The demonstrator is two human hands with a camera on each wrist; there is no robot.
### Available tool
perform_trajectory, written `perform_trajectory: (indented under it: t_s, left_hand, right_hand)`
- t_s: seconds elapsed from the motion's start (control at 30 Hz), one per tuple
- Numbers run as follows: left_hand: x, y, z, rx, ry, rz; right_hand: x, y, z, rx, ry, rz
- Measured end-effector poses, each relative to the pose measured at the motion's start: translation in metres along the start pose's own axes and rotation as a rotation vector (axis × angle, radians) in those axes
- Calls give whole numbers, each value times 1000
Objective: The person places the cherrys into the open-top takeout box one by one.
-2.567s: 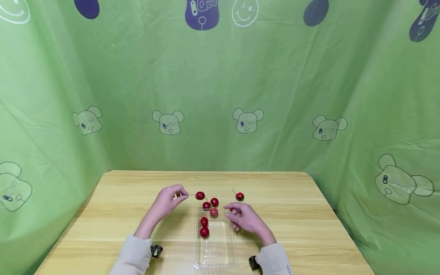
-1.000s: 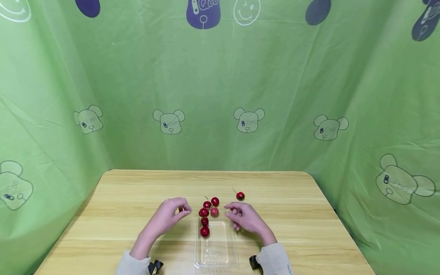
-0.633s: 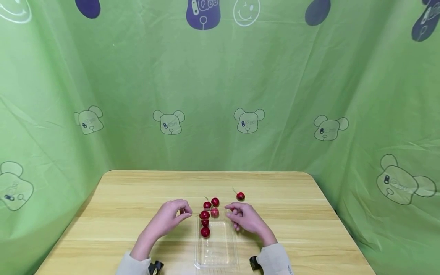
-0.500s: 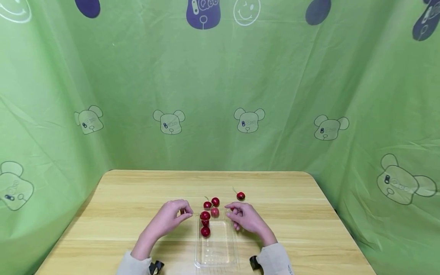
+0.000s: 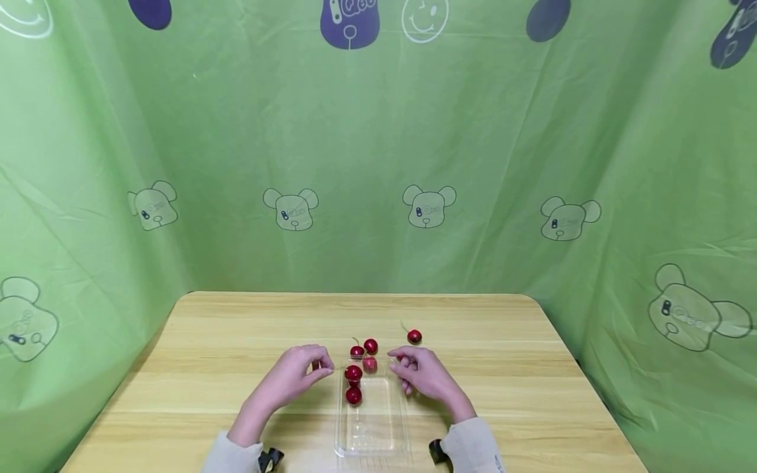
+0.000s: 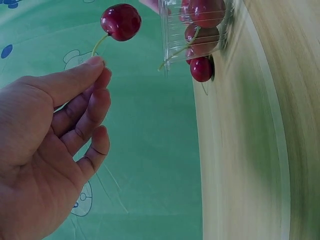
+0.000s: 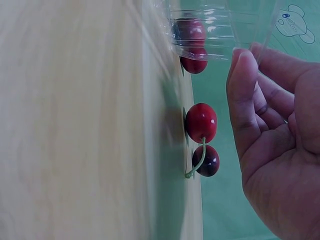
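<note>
My left hand (image 5: 291, 376) pinches a red cherry (image 6: 121, 22) by its green stem between thumb and forefinger. In the head view that cherry hangs over the far left part of a clear plastic container (image 5: 371, 453), overlapping the cherries inside. One of those, a cherry (image 5: 353, 396), lies near the left wall. The far right rim of the container is pinched between thumb and fingers of my right hand (image 5: 430, 377), as the right wrist view shows.
Past the container's far wall sit several loose cherries (image 5: 370, 345). One stemmed cherry (image 5: 414, 336) lies farther right, and another cherry (image 7: 206, 160) shows near my right hand. All is on a wooden table (image 5: 503, 368) before a green curtain (image 5: 367, 131).
My left hand has carried its cherry by the stem from beyond the container toward me and slightly right, over the far left part. The right hand has stayed at the rim.
</note>
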State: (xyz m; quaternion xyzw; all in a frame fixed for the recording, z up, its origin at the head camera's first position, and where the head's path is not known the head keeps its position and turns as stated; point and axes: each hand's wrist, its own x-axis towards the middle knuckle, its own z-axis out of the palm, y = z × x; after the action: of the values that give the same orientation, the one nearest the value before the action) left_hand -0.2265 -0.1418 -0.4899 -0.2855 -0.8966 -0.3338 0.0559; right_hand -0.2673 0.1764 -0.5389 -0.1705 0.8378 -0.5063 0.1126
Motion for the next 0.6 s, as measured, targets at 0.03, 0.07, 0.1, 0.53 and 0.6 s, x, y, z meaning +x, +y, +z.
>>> perform_trajectory:
  t_s: [0.03, 0.07, 0.1, 0.53, 0.6]
  left_hand:
    - [0, 0, 0, 4, -1, -1]
    - [0, 0, 0, 7, -3, -3]
    - [0, 0, 1, 12, -4, -3]
    - [1, 0, 5, 32, -31, 25]
    - [1, 0, 6, 37, -40, 27]
  right_hand:
    - [0, 0, 0, -2, 2, -1]
    - [0, 0, 0, -3, 2, -3]
    - [1, 0, 0, -4, 3, -5]
    - [1, 1, 1, -3, 8, -1]
    - [1, 1, 1, -3, 8, -5]
